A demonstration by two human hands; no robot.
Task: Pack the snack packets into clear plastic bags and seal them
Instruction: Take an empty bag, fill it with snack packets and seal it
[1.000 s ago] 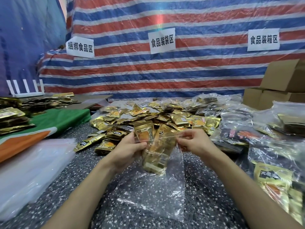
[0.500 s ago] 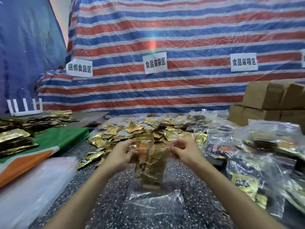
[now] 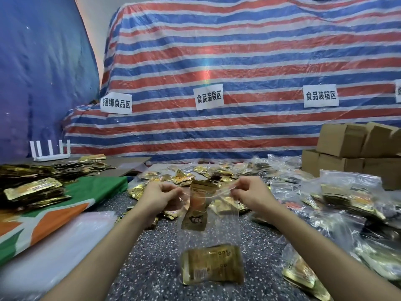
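Observation:
A clear plastic bag (image 3: 219, 233) hangs upright above the speckled table, held by its top corners. My left hand (image 3: 159, 195) pinches the top left corner and my right hand (image 3: 249, 193) pinches the top right corner, stretching the mouth between them. One gold snack packet (image 3: 211, 265) lies across the bottom of the bag. A second gold packet (image 3: 198, 207) stands in the upper part with its top poking out of the mouth. A heap of loose gold packets (image 3: 195, 174) lies on the table behind the bag.
Filled clear bags (image 3: 347, 198) pile up on the right, with cardboard boxes (image 3: 351, 153) behind them. On the left are stacked gold packets (image 3: 30, 190) on a green and orange cloth (image 3: 65, 209), and a stack of empty plastic bags (image 3: 50, 250). A striped tarp (image 3: 238, 61) forms the back wall.
Both hands have lifted the bag and pulled its mouth wider. One packet has dropped to the bottom of the bag. The camera has tilted upward.

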